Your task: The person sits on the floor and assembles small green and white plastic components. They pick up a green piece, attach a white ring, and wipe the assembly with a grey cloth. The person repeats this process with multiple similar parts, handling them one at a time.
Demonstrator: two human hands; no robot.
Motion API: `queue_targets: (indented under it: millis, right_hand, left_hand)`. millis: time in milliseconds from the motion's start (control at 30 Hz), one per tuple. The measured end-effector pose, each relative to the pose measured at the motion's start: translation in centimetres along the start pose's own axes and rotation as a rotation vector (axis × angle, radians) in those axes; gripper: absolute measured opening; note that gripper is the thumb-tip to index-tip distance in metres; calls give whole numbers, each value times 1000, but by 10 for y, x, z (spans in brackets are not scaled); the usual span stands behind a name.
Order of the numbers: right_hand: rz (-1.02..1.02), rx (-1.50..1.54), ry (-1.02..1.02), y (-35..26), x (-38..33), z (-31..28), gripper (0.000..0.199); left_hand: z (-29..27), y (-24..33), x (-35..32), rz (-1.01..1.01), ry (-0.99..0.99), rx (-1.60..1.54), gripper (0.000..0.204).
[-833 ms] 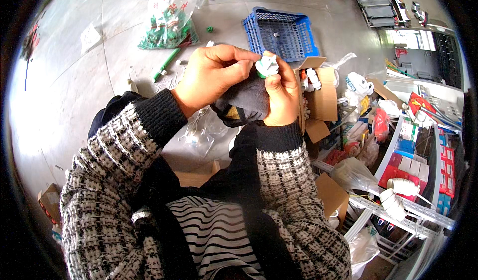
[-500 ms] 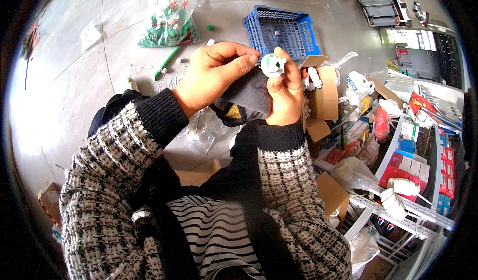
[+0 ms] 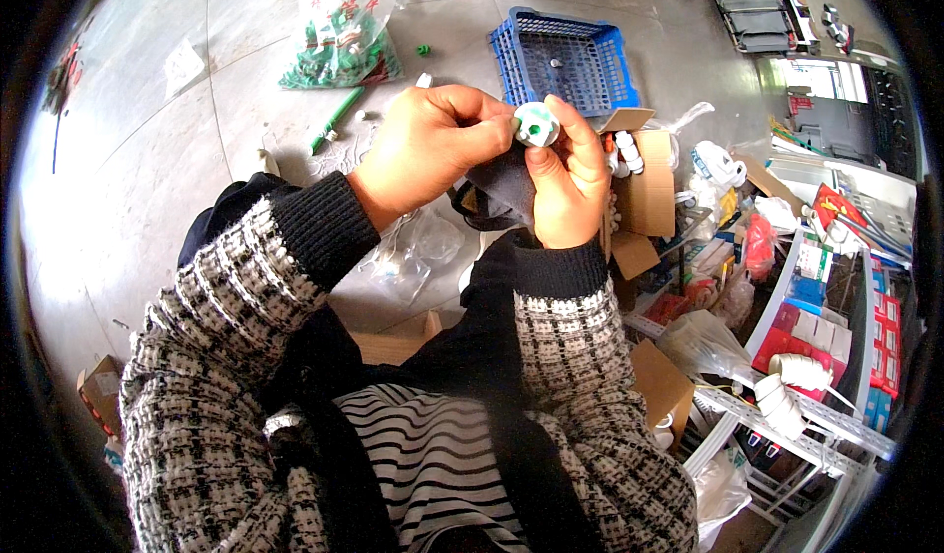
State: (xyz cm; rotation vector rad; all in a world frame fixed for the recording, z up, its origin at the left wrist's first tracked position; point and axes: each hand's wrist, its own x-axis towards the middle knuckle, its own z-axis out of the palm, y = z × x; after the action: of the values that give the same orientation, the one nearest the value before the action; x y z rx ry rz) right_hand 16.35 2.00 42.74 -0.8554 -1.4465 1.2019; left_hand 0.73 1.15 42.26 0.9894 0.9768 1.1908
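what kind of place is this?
Likely a small parts workshop or stockroom: concrete floor, blue plastic basket, bag of green parts, shelving with boxed goods, open cartons.

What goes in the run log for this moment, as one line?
left hand: fingertips pinch small white-and-green part | right hand: holds same part | blue basket: on floor behind | cardboard box: beside right hand
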Motion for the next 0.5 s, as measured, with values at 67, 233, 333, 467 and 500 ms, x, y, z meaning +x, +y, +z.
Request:
queue_targets:
  millis: [67, 233, 333, 467, 500]
  right_hand:
    - [-1, -25, -1, 4, -1, -1, 40]
    - [3, -44, -3, 5, 0, 0, 39]
    - [18, -17, 2, 5, 0, 0, 39]
    - [47, 56, 8, 0, 1, 2, 40]
    - [66, 86, 14, -1, 1, 2, 40]
  left_hand:
    - [0, -5, 1, 42, 9, -2, 17]
    - [-1, -4, 1, 43, 10, 24, 18]
    - [0, -5, 2, 47, 15, 36, 19]
    - [-1, -5, 2, 101, 12, 48, 20]
    - [-2, -5, 2, 93, 11, 52, 20]
